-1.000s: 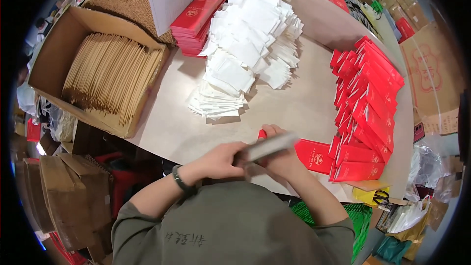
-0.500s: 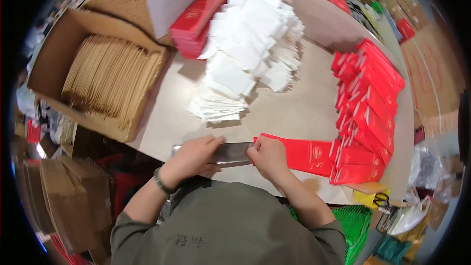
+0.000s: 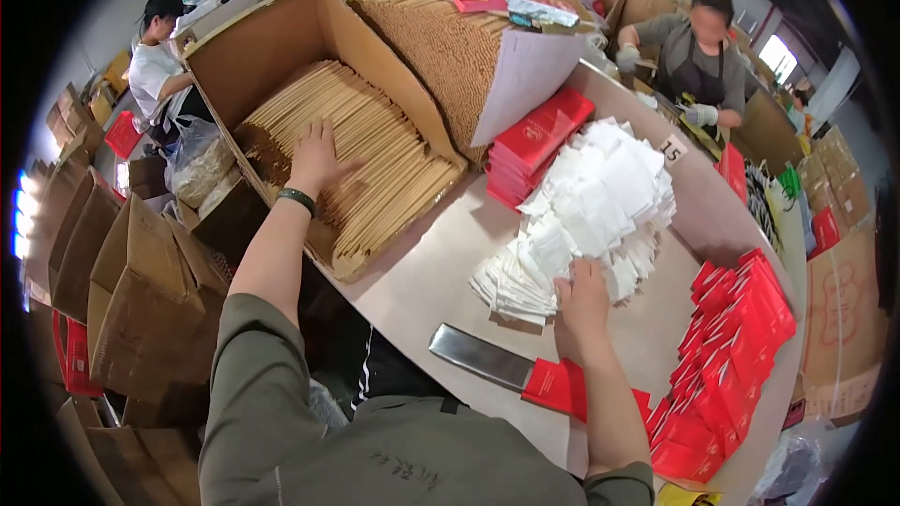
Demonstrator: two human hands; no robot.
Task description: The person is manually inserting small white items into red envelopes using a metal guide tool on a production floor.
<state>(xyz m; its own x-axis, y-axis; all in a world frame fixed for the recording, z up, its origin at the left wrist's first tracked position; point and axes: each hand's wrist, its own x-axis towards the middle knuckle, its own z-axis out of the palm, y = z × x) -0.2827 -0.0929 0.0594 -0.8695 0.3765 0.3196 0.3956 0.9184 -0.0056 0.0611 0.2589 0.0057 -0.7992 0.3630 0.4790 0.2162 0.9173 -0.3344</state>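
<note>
Closest on my feed, a dark, shiny flat strip [image 3: 478,356] lies slantwise on the desk [image 3: 403,286], its right end meeting a red sleeve [image 3: 555,387]. The right forearm crosses over that sleeve. Just to the right, I have a slanting pile of red packets [image 3: 727,365] with pale ends, overlapping one another.

Farther in, the right hand [image 3: 583,305] is at the near edge of the heaped white packets [image 3: 595,192], fingers bent; I cannot tell whether it pinches one. Over to the left, I see the left hand [image 3: 317,164] open, fingers spread over the thin tan sticks [image 3: 366,150] that lie in rows inside an open cardboard box [image 3: 267,33]. From here I can't make out how firmly it touches them.

Beyond the white heap stands a neat red stack [image 3: 544,131], with a white sheet [image 3: 525,80] upright behind it, against a second mass of sticks [image 3: 431,56]. Farthest off, I count a gloved co-worker [image 3: 689,61] at right and two people [image 3: 155,66] at left.
</note>
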